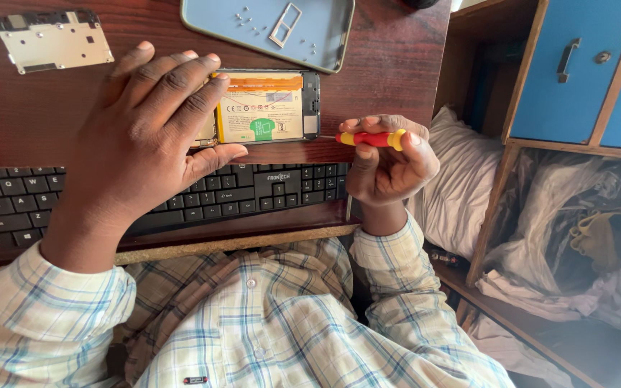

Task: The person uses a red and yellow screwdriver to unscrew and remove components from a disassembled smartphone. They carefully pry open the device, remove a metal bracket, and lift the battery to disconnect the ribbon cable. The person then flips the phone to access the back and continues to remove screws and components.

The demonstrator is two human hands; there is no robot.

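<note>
An opened phone [267, 108] lies on the dark wooden desk [397, 65], its back removed and a pale battery with an orange strip showing. My left hand [145, 136] rests flat on the phone's left end, fingers spread over it and thumb along its near edge. My right hand [389, 162] hovers at the phone's right side, closed around a small red and yellow screwdriver [371, 139] held level, its tip hidden.
A black keyboard [253, 190] lies along the desk's near edge. A light blue phone back cover [325, 36] holds several tiny screws and a card tray. A metal shield plate [53, 42] lies far left. Blue cabinet doors [576, 65] and shelves with cloth stand right.
</note>
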